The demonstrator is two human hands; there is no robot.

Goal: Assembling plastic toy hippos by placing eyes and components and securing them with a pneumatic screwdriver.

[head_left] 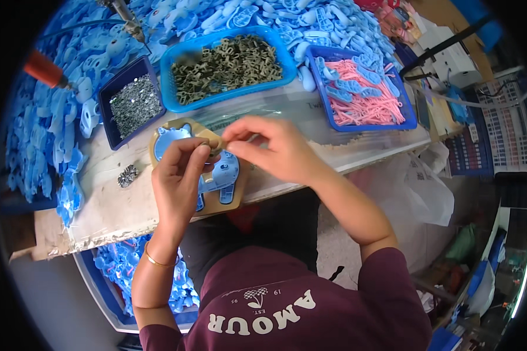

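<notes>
A tan fixture block [235, 202] lies on the bench in front of me. Light blue plastic shell parts [221, 174] are set in it, partly covered by my hands. Above them, my left hand [181, 172] is closed in a pinch around a small dark metal piece [215, 146]. My right hand [278, 149] comes in from the right, thumb and fingers pinched close to that piece. What the right fingertips hold, if anything, is too small to make out.
Past the block stand a blue basket [173, 104] of brass-coloured metal parts, a dark tray [119, 140] of small screws and a blue tray [357, 127] with pink sticks. Blue plastic parts [38, 123] pile up behind. A power screwdriver [129, 23] hangs overhead; loose screws [127, 175] lie left.
</notes>
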